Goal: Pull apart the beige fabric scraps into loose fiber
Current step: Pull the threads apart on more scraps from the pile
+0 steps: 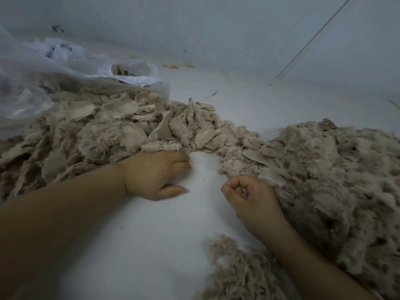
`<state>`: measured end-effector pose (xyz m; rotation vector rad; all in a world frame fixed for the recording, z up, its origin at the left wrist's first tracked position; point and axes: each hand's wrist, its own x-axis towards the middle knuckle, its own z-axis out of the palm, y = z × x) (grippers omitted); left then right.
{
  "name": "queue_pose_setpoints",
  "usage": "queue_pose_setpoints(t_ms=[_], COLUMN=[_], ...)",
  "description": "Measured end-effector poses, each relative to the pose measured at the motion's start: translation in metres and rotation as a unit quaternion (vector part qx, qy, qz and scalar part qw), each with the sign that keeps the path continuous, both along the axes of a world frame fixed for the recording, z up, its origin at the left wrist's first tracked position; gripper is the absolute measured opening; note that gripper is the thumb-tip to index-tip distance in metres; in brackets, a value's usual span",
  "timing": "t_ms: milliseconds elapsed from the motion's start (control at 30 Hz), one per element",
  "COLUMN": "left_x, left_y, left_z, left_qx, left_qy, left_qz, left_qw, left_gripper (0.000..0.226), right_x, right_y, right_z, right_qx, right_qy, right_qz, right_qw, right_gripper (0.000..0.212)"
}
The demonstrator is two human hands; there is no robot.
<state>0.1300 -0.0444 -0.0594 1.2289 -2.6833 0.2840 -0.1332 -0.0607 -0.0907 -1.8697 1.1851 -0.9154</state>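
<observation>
A heap of beige fabric scraps (121, 126) lies across the left and middle of the white surface. A mound of loose beige fiber (337, 169) fills the right side. My left hand (155, 174) rests on the surface at the near edge of the scrap heap, fingers curled under, with nothing visible in its grip. My right hand (249, 195) lies against the fiber mound with its fingers curled into a fist; nothing clearly shows inside it. A smaller tuft of fiber (236, 265) lies near my right forearm.
Clear plastic bags (129, 72) lie crumpled at the back left, one holding more beige scraps. The white surface (162, 234) meets a pale wall at the back. A thin rod (313, 37) leans at the upper right. Small yellow bits (173, 66) lie by the wall.
</observation>
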Motion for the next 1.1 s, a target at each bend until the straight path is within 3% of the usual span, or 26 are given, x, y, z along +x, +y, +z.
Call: queue_pose_setpoints(t_ms=[100,200,333,433,533,600,633,667,733,833,933,1100], left_x=[-0.012,-0.023,-0.038,-0.052,-0.066,-0.071,-0.072,-0.074,-0.076,-0.079,-0.068,-0.028], left_y=[0.005,0.011,0.021,0.024,0.022,0.017,0.013,0.011,0.012,0.013,0.01,0.009], left_z=[0.001,0.003,0.003,0.004,0.006,0.003,0.0,0.0,0.002,0.005,0.0,0.002], left_qx=[0.001,-0.065,-0.152,-0.131,-0.004,0.106,0.141,0.149,0.061,-0.034,-0.01,-0.028], left_qy=[0.026,0.033,0.023,0.056,0.25,0.406,0.448,0.457,0.397,0.194,0.101,0.079], left_qz=[-0.038,-0.081,-0.118,-0.122,-0.007,0.132,0.186,0.22,0.2,0.095,0.092,0.11], left_qw=[0.999,0.994,0.981,0.982,0.968,0.898,0.863,0.849,0.894,0.976,0.991,0.99], left_gripper=[0.047,0.026,0.014,0.012,0.01,0.005,0.005,0.007,0.008,0.015,0.012,0.016], right_x=[0.001,0.0,0.0,0.0,-0.001,-0.001,-0.001,-0.001,-0.001,-0.001,-0.001,0.001], right_y=[0.0,-0.001,-0.002,-0.002,-0.003,-0.002,-0.002,-0.002,-0.002,-0.003,-0.003,-0.003], right_z=[-0.001,-0.003,-0.004,-0.006,-0.006,-0.006,-0.007,-0.007,-0.007,-0.008,-0.008,-0.007], right_qx=[-0.003,-0.003,-0.009,-0.011,-0.019,-0.019,-0.018,-0.017,-0.016,-0.019,-0.017,-0.01], right_qy=[0.007,0.014,0.027,0.023,0.03,0.029,0.029,0.031,0.03,0.023,0.02,-0.003], right_qz=[0.001,-0.002,-0.002,0.003,0.004,0.006,0.007,0.007,0.008,0.01,0.006,0.001], right_qw=[1.0,1.0,1.0,1.0,0.999,0.999,0.999,0.999,0.999,0.999,1.0,1.0], right_gripper=[0.011,0.023,0.027,0.019,0.02,0.021,0.018,0.016,0.015,0.016,0.015,0.01])
